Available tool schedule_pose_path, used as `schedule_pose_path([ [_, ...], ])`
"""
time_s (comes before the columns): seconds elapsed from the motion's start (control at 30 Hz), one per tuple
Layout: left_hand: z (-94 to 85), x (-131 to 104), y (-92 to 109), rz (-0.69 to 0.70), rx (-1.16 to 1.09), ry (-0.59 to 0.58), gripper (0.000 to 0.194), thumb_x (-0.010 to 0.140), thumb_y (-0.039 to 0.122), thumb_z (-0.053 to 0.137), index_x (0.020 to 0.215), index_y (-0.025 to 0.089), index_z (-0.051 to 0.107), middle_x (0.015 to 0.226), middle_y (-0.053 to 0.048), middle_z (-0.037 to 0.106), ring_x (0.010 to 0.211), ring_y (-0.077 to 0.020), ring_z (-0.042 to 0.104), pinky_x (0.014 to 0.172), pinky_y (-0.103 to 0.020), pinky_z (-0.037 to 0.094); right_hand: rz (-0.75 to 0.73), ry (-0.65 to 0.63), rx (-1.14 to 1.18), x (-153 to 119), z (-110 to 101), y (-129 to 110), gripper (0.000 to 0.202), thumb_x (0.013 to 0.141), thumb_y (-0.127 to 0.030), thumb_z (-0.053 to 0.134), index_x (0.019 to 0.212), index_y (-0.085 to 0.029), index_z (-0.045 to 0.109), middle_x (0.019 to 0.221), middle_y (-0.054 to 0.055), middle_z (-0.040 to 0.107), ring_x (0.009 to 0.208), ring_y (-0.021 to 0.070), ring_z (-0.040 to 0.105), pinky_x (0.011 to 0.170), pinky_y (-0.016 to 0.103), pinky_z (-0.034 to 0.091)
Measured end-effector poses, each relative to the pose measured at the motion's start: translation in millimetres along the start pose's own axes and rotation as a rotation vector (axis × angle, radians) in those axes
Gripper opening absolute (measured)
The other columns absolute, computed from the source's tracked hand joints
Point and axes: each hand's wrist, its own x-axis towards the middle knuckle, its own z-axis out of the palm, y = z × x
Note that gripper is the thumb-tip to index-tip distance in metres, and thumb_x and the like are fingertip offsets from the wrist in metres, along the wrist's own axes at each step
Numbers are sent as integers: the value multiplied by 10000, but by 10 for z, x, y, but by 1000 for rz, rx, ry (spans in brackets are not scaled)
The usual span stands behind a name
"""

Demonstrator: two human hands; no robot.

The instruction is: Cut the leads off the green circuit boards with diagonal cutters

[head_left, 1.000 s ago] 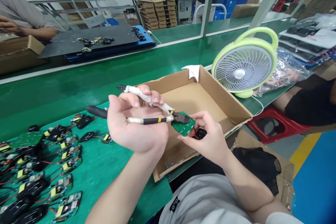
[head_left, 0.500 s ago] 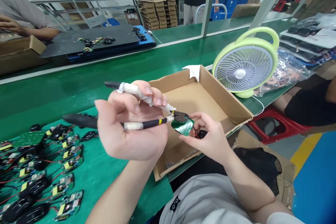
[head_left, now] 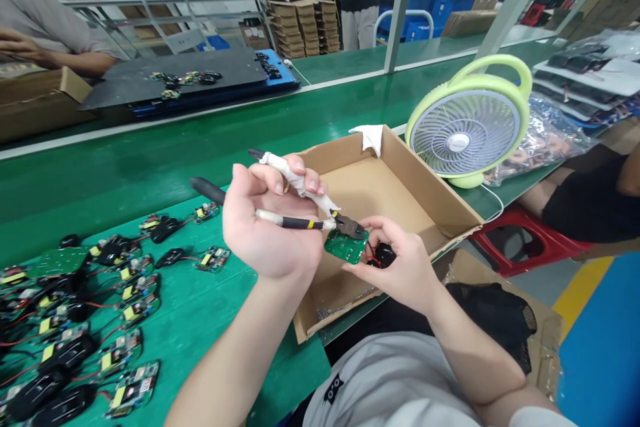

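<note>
My left hand (head_left: 275, 233), palm turned up, is closed around a pair of side cutters (head_left: 345, 223) with handles wrapped in white and black tape. The cutter jaws lie over the upper edge of a small green circuit board (head_left: 346, 248). My right hand (head_left: 400, 263) pinches that board by its right side, solder face up. Red and black wires run from it to a glossy black part (head_left: 384, 255) partly hidden by my right fingers. Both hands are above an open cardboard box (head_left: 370, 187) with small clippings at its near edge.
Several wired circuit boards with black housings (head_left: 65, 353) lie on the green mat (head_left: 200, 340) at left. A lime-green fan (head_left: 465, 133) stands behind the box at right. A metal post (head_left: 400, 10) rises beyond. Other people sit or stand around the bench.
My left hand has shifted right and its grip on the cutter handles looks more closed. The board has tilted, and its glare has gone. More of the black part shows beside my right hand.
</note>
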Motion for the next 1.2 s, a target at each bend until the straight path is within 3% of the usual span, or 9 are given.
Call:
schedule_pose_path([
  [0.5, -41, 68, -37, -33, -69, 86, 433, 944, 377, 408, 597, 162, 262, 775, -71, 435, 608, -136, 454, 559, -264, 419, 26, 25, 70, -3, 8, -24, 497, 752, -271, 858, 1123, -248, 528, 759, -44, 718, 657, 168, 695, 673, 269, 570],
  [0.83, 7, 75, 12, -154, -176, 268, 385, 875, 375, 437, 673, 177, 176, 783, -62, 416, 607, -124, 407, 543, -246, 407, -94, 201, -6, -47, 26, 40, 498, 740, -348, 868, 1042, -253, 484, 790, -16, 727, 658, 189, 725, 607, 297, 588],
  [1.2, -33, 29, 12, -40, -151, 113, 420, 891, 388, 475, 663, 171, 197, 804, -56, 407, 617, -121, 425, 560, -248, 435, -138, 228, 0, -81, 31, 42, 428, 755, -378, 839, 987, -262, 499, 772, -9, 696, 620, 191, 716, 505, 289, 577],
])
